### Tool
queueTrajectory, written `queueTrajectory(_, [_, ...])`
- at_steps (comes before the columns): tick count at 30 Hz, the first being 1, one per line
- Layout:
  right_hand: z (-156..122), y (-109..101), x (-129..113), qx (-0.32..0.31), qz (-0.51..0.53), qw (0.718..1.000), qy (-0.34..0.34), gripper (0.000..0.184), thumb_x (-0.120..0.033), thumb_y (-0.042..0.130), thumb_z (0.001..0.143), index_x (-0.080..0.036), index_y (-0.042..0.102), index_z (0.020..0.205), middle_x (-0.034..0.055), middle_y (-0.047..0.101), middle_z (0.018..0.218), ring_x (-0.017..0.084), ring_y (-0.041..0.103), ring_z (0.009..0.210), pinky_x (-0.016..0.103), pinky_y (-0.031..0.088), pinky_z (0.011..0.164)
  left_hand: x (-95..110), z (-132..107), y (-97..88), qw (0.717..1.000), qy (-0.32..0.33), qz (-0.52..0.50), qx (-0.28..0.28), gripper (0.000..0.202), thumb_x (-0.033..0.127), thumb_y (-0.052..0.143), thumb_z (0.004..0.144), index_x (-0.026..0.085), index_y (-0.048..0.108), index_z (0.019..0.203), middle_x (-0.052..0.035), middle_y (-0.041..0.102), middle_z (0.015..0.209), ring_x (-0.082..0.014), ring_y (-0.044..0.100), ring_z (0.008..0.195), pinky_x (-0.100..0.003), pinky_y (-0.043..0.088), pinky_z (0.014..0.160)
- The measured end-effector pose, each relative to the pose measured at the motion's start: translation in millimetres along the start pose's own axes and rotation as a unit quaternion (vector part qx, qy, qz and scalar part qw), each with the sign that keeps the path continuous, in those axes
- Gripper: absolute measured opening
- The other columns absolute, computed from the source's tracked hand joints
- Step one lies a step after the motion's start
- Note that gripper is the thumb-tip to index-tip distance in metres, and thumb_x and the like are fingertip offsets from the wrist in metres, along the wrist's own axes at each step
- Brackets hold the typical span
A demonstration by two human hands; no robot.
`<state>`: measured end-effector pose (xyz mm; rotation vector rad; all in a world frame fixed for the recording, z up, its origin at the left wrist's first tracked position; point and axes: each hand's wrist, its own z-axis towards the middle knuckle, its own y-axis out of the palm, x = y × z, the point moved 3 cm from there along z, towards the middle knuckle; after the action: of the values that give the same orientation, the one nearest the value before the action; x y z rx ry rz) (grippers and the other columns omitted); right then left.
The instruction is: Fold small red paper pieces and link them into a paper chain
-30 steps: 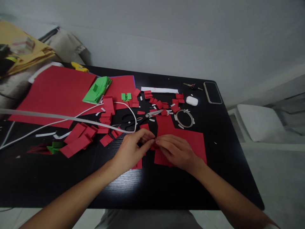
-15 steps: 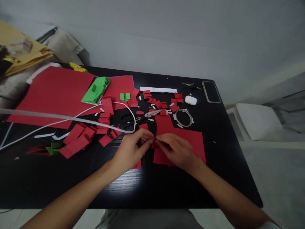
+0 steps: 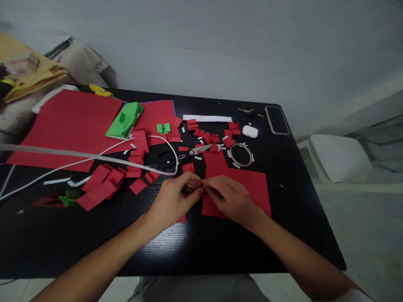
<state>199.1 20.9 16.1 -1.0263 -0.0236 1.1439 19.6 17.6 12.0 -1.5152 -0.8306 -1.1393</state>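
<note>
My left hand (image 3: 174,196) and my right hand (image 3: 232,195) meet over the front middle of the table, fingertips pinched together. Between them is a small piece of red paper, mostly hidden by the fingers. Beneath my right hand lies a flat red paper sheet (image 3: 253,188). A folded red piece (image 3: 182,218) shows partly from under my left hand, and another red piece (image 3: 188,167) lies just beyond it. Farther back are black-handled scissors (image 3: 192,152), blades pointing right, amid small folded red papers (image 3: 207,137) and white scraps.
A white cable (image 3: 126,162) loops across the left side over large red sheets (image 3: 72,121). Green folded papers (image 3: 124,119) lie there too. A roll of tape (image 3: 241,155), a white earbud case (image 3: 249,131), keys (image 3: 251,112) and a phone (image 3: 277,120) are at the back right.
Both hands stay pinched in nearly the same spot, with the fingertips slightly closer together and less red paper showing between them. The whole view has shifted slightly.
</note>
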Motion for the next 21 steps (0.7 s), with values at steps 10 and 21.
queueTrajectory(10, [3, -5, -2, -0.008, 0.115, 0.984, 0.135, 0.022, -0.018, 0.069, 0.095, -0.022, 0.069, 0.116, 0.0079, 0.079, 0.108, 0.022, 0.078, 0.098, 0.035, 0.064, 0.09, 0, 3, -5.8, 0.999, -0.027, 0.014, 0.023, 0.005, 0.017, 0.063, 0.084, 0.021, 0.065, 0.087, 0.0015, 0.073, 0.075, -0.0143, 0.07, 0.069, -0.024, 0.053, 0.064])
queueTrajectory(21, [3, -6, 26, -0.061, 0.337, 0.909, 0.237, 0.016, -0.03, 0.065, 0.1, -0.021, 0.078, 0.106, 0.0104, 0.079, 0.112, 0.023, 0.074, 0.11, 0.038, 0.06, 0.099, -1, 5, -12.3, 1.0, -0.029, -0.008, -0.002, 0.007, 0.018, 0.062, 0.086, 0.021, 0.064, 0.091, 0.0006, 0.071, 0.079, -0.0148, 0.068, 0.074, -0.025, 0.051, 0.067])
